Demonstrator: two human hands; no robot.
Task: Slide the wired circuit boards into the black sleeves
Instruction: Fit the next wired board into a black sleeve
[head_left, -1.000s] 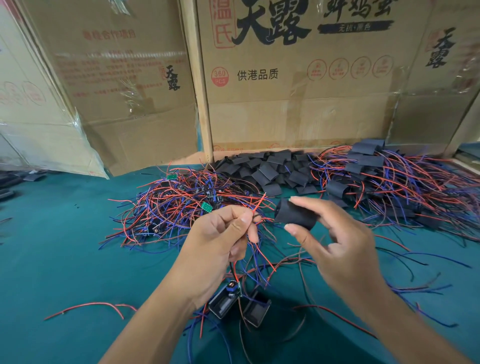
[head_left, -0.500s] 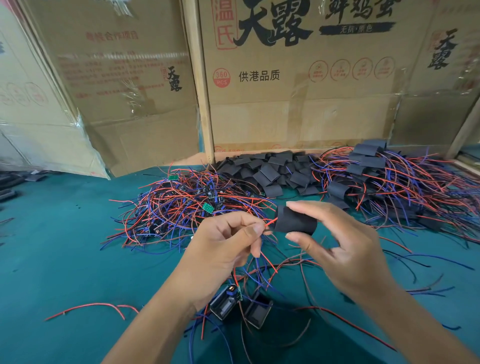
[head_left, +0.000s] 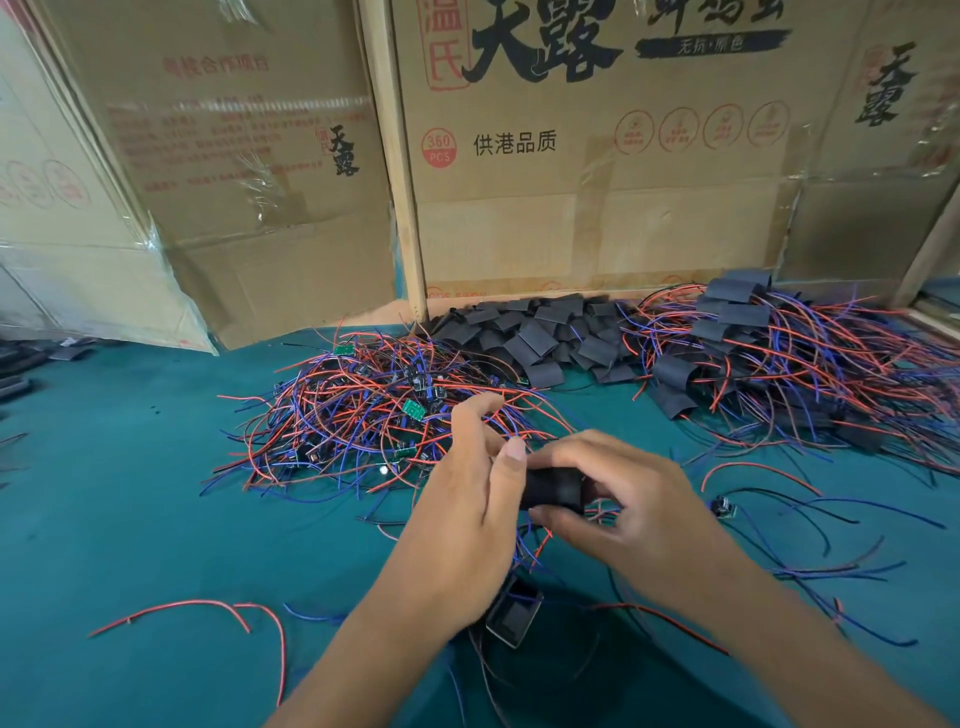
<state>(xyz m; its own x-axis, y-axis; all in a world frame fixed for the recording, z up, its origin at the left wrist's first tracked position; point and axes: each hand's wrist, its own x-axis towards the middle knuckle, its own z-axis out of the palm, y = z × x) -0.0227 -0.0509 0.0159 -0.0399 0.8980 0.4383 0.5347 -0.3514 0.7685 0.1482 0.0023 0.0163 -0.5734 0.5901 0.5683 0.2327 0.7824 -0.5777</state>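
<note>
Over the near middle of the green worktop (head_left: 130, 493), my right hand (head_left: 618, 499) pinches a black sleeve (head_left: 553, 488) between thumb and curled fingers, while my left hand (head_left: 467, 519) closes on its left end; the board I cannot see, probably behind my left hand. I judge the sleeve soft, light and easily flattened, best held by its edges so the mouth stays open. Thin red and blue wires (head_left: 363, 415) look floppy; flat sleeves (head_left: 535, 338) lie piled farther back.

head cam | faces forward-down | near hands (head_left: 545, 499) | table (head_left: 130, 519)
</note>
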